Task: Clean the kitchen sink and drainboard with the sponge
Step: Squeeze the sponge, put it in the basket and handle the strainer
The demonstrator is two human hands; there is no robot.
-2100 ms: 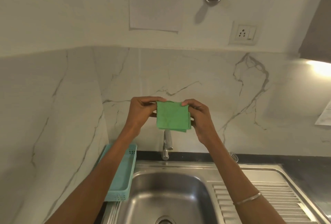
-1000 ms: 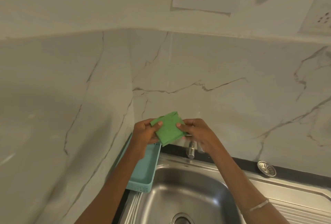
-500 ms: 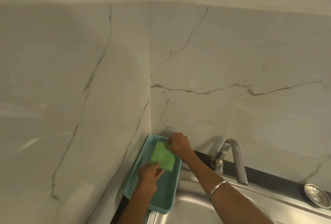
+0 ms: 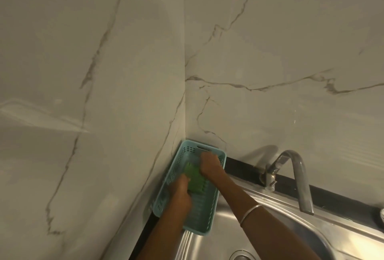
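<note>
Both hands are motion-blurred inside the basket (image 4: 209, 221). The left hand (image 4: 180, 194) covers the near end of the sponge (image 4: 194, 180) and the right hand (image 4: 208, 164) its far end, so neither grip can be read. The sink (image 4: 220, 237) runs off the bottom edge, its drain (image 4: 242, 257) half cut. A small round thing (image 4: 382, 217) at the right edge is too clipped to name.

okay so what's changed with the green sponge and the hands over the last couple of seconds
Both hands carried the green sponge from chest height before the wall down and left into the teal basket. The left hand and right hand remain on it. The basket and tap stayed put.
</note>
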